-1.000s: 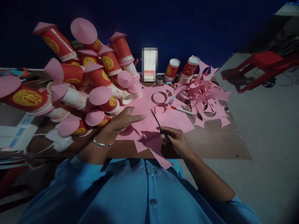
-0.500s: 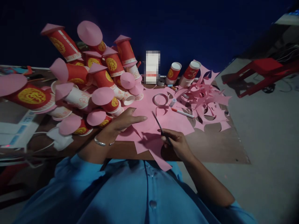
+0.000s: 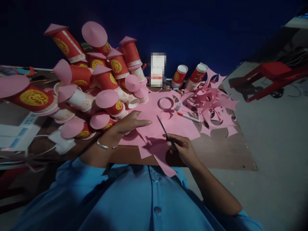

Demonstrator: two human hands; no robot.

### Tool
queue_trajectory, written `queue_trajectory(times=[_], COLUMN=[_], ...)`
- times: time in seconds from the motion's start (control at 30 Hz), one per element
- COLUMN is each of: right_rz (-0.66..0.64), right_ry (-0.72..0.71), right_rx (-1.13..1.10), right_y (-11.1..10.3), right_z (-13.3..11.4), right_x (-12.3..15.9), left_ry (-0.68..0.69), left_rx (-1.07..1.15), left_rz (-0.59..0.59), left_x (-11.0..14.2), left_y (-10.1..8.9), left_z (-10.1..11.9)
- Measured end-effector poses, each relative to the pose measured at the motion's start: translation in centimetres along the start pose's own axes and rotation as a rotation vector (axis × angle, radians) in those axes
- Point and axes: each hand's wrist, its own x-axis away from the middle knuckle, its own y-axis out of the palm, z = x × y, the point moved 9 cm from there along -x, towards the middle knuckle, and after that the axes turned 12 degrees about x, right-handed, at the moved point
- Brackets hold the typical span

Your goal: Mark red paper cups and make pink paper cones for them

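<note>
My right hand (image 3: 180, 146) grips a pair of dark-handled scissors (image 3: 162, 126), whose blades look closed together and point away from me over pink paper. In my left hand (image 3: 131, 122) is the pink paper sheet (image 3: 149, 132), pinched with the thumb on top and the fingers hidden beneath. A cut strip of this paper (image 3: 166, 165) hangs past the table's front edge. Just beyond the scissors' tip lie a roll of tape (image 3: 166, 108), a small white cap-like piece (image 3: 178, 106) and a white marker with an orange end (image 3: 189, 117).
Several red paper-cup lanterns with pink cone tops (image 3: 106, 77) crowd the table's left side. Two red-wrapped cups (image 3: 180, 76) stand at the back. Pink offcuts (image 3: 211, 102) pile up at right. A white power strip (image 3: 18, 136) lies far left; a red stool (image 3: 271, 73) stands right.
The view has shifted slightly, so the table things sit a little lower and further right. Both hands keep the same hold and hardly move.
</note>
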Motion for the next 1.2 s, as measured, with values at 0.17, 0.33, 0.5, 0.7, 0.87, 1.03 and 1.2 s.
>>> queue_trajectory(times=[0.17,0.33,0.5,0.7,0.87,1.03,1.2], right_rz=[-0.006,0.002,0.000,-0.013,-0.015,-0.012,-0.008], right_ry=[-0.012,-0.017,-0.017,-0.008,-0.009,-0.017,-0.011], right_rx=[0.009,0.027,0.014,0.007,-0.006,-0.004,-0.032], right_y=[0.0,-0.2,-0.2,-0.1,0.0,0.0,-0.1], right_z=[-0.1,0.0,0.2,0.1,0.1,0.2,0.3], right_x=[0.0,0.0,0.0,0.1,0.1,0.1,0.2], left_ry=[0.000,0.003,0.036,0.021,0.008,0.019,0.028], left_rx=[0.038,0.062,0.000,0.045,0.085,0.122,0.110], left_rz=[-0.098,-0.107,0.003,-0.063,-0.088,-0.082,-0.067], left_x=[0.1,0.2,0.0,-0.1,0.0,-0.1,0.0], left_y=[0.9,0.9,-0.2,0.4,0.6,0.5,0.3], left_z=[0.2,0.1,0.1,0.0,-0.1,-0.1,0.0])
